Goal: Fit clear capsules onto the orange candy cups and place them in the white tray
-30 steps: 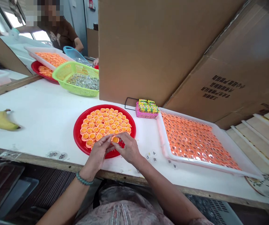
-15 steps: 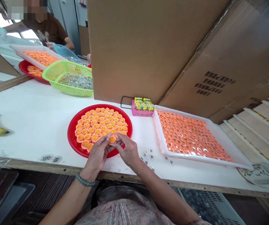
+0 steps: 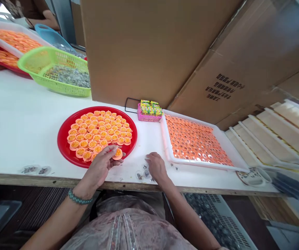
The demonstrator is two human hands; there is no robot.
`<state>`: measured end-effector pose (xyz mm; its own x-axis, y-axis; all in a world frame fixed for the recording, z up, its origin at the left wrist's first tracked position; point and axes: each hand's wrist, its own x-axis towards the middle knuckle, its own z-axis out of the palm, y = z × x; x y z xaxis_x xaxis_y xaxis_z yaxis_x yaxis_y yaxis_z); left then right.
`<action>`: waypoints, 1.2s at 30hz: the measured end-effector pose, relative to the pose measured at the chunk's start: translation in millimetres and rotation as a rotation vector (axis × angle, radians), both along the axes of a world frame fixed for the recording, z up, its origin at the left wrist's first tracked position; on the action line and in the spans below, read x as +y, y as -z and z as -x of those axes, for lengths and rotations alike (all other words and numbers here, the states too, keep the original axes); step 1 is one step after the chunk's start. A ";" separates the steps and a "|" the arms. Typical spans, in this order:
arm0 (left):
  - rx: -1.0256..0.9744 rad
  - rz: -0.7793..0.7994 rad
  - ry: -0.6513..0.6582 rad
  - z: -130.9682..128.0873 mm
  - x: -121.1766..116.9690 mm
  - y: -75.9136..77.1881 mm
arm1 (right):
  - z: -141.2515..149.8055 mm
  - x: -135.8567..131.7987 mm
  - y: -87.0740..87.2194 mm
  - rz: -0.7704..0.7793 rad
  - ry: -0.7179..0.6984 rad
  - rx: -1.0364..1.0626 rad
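Observation:
My left hand (image 3: 99, 167) is closed, pinching one small round orange cup-shaped piece (image 3: 117, 153) by its side above the red plate's near right edge. Many similar orange pieces with yellow centres (image 3: 94, 132) cover the red round plate (image 3: 63, 147). To the right of the plate, my right hand (image 3: 157, 168) is low over the white table, its fingers bent together. Small clear pieces with dark marks (image 3: 139, 175) lie beside and under it. What its fingertips hold, if anything, is hidden.
A white tray (image 3: 167, 152) of orange pieces under shiny clear tops stands right. Behind are a pink basket (image 3: 149, 118) of yellow-green packets and cardboard (image 3: 144, 52). A green basket (image 3: 58, 88) holds clear pieces. Stacked white trays (image 3: 264, 135) stand far right. Another person's arm (image 3: 45, 21) shows behind.
My right hand has let go of the orange piece and moved right, down to the small clear pieces. My left hand still holds the piece. The view has shifted right.

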<state>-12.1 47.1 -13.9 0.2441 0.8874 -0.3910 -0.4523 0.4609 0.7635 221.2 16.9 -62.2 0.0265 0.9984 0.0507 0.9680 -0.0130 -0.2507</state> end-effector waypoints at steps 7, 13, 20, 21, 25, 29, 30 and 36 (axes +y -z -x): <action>0.041 0.035 -0.081 -0.2 -1.4 4.3 | -4.6 -0.4 -11.2 -0.094 -0.040 0.175; 0.047 0.048 -0.069 -0.3 -5.0 5.5 | -10.8 -15.2 -23.1 0.052 -0.358 0.113; 0.057 0.050 -0.062 -1.8 -6.0 6.5 | -9.2 -14.0 -6.3 -0.032 -0.287 0.171; 0.059 0.047 -0.061 -1.9 -6.2 7.0 | -9.2 -11.9 -3.9 -0.072 -0.247 0.239; 0.055 0.051 -0.058 -3.6 -7.3 8.6 | -3.7 5.6 2.4 -0.156 -0.054 0.439; 0.039 0.047 -0.056 -2.9 -9.0 7.7 | 3.4 29.0 0.6 -0.117 -0.053 0.375; 0.040 0.049 -0.061 -1.7 -9.6 6.8 | 3.8 32.1 -1.5 -0.107 -0.076 0.336; 0.029 0.045 -0.104 6.0 -12.6 2.8 | 8.4 25.4 -17.1 -0.123 -0.146 0.122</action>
